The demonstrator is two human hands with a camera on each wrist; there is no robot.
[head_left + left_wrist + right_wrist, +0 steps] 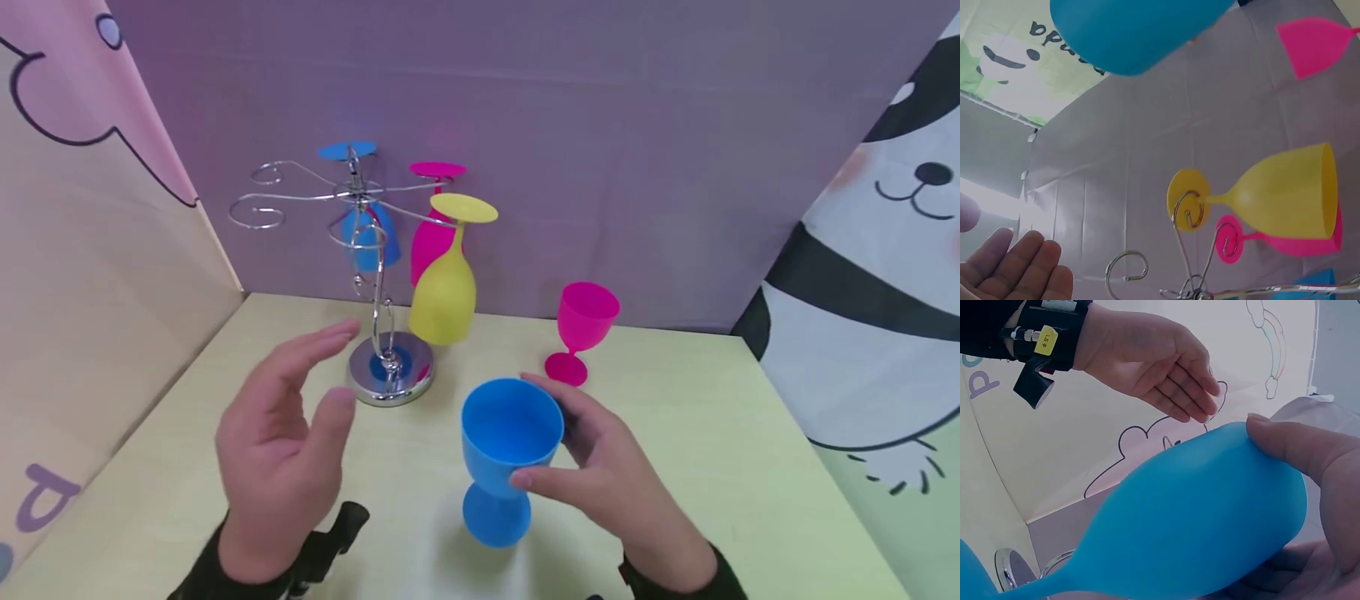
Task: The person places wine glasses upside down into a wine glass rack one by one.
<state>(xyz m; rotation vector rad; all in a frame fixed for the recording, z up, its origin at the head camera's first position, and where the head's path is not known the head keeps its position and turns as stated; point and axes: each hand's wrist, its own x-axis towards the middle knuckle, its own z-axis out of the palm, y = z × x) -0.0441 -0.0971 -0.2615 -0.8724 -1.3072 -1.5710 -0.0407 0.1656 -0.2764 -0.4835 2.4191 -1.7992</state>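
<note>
My right hand (600, 467) grips a blue plastic goblet (498, 467) by its bowl, thumb on the near side and fingers round the far side. The goblet is upright with its mouth facing up, low over the table. In the right wrist view the goblet's bowl (1197, 519) fills the middle, with the thumb (1297, 447) across its rim end. To the left of the goblet my left hand (285, 450) is raised with nothing in it, fingers loosely bent and thumb apart. Its fingers (1022, 265) show at the lower left of the left wrist view.
Behind my hands stands a chrome wire rack (378, 283) with curled arms. From it hang upside down a yellow goblet (444, 292), a pink goblet (427, 242) and another blue goblet (386, 237). A second pink goblet (587, 317) stands upright on the table (690, 433), back right.
</note>
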